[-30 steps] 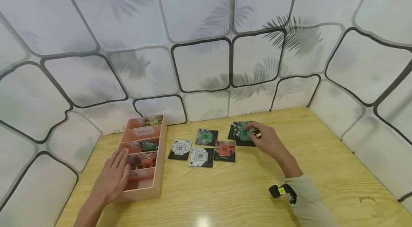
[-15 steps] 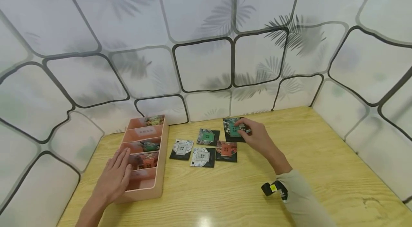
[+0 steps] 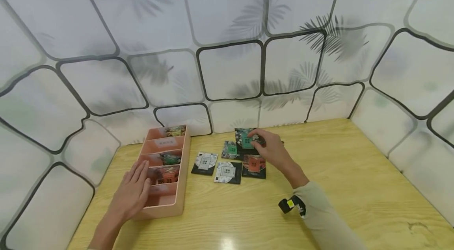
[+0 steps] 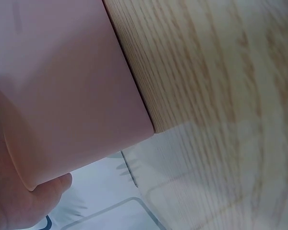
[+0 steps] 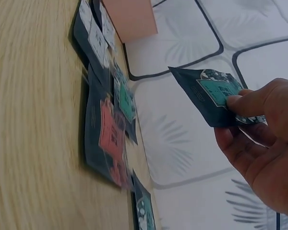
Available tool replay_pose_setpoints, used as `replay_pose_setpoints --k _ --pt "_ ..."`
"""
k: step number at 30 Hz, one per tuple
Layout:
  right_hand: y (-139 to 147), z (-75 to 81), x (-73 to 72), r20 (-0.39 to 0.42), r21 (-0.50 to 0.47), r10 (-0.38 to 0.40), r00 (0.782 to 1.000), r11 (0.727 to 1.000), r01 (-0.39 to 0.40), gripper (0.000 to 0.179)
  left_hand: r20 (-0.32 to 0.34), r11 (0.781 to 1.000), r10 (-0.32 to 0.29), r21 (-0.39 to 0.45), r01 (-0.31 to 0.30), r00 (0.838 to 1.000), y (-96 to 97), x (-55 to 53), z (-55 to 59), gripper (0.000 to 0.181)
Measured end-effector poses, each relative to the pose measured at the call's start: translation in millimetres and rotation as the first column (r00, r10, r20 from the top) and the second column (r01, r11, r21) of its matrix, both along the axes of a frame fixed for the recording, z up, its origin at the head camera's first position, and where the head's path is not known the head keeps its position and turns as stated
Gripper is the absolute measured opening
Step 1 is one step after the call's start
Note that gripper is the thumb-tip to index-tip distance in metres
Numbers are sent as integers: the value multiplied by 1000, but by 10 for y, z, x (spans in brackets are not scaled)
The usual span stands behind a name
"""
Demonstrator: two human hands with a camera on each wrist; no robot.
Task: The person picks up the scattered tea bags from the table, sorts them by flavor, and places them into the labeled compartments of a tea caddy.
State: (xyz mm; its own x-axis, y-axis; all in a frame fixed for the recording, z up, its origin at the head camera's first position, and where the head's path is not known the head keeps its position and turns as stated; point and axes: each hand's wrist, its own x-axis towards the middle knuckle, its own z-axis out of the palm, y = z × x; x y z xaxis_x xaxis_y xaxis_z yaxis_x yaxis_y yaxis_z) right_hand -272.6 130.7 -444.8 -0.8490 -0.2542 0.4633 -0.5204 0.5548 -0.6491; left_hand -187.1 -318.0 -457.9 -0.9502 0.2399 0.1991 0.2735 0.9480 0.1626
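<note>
My right hand (image 3: 271, 149) pinches a dark sachet (image 5: 206, 98) with a teal label between thumb and fingers. It is raised off the table, and in the head view it overlaps a green-labelled sachet (image 3: 229, 149) lying behind it. Flat on the table nearby are a red-labelled sachet (image 3: 254, 166) and two white-labelled ones, a left one (image 3: 204, 162) and a right one (image 3: 227, 172). My left hand (image 3: 131, 193) rests with straight fingers along the left side of a pink divided box (image 3: 180, 197). Red-labelled sachets (image 3: 168, 175) and dark green ones (image 3: 170, 158) sit in its compartments.
Another teal-labelled sachet (image 5: 145, 211) lies on the table below my right hand, mostly hidden in the head view. A yellow-labelled sachet (image 3: 175, 130) is in the box's rearmost compartment. Patterned fabric walls (image 3: 230, 73) enclose the wooden table (image 3: 319, 155) at the back and sides.
My right hand has lifted the teal-labelled sachet and carried it left, from the rear right of the table to over the green-labelled one. My left hand stays on the box.
</note>
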Motion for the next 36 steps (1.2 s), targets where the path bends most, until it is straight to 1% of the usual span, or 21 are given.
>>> replay_pose_setpoints --k 6,10,14,21,26,29,33,36 --pt "-195 56 -53 23 -32 33 999 999 -33 21 8 1000 -2 7 2 1000 -4 -7 -18 57" --pt "-346 66 -119 34 -55 66 997 996 -64 21 3 1000 -1 8 1 1000 -21 4 -25 56" --pt "-468 45 -155 29 -83 94 995 992 -92 22 0 1000 0 12 0 1000 -23 14 -29 56" --pt "-637 -23 -192 58 -88 102 993 991 -97 23 -3 1000 -6 16 6 1000 -10 0 -3 57" --pt "-747 -49 -214 49 -89 128 991 988 -124 23 -7 1000 -11 -1 11 1000 1 -7 11 57" --pt "-831 -40 -229 39 -98 136 990 986 -132 23 -33 1000 -20 -8 20 999 1 -5 -5 56" --pt "-948 -19 -255 12 -102 124 992 987 -122 23 -60 999 -30 -13 29 998 -3 -10 -32 55" --pt "-1042 3 -278 -8 -105 124 992 987 -124 23 -50 1000 -24 -18 23 998 -5 -4 -29 56"
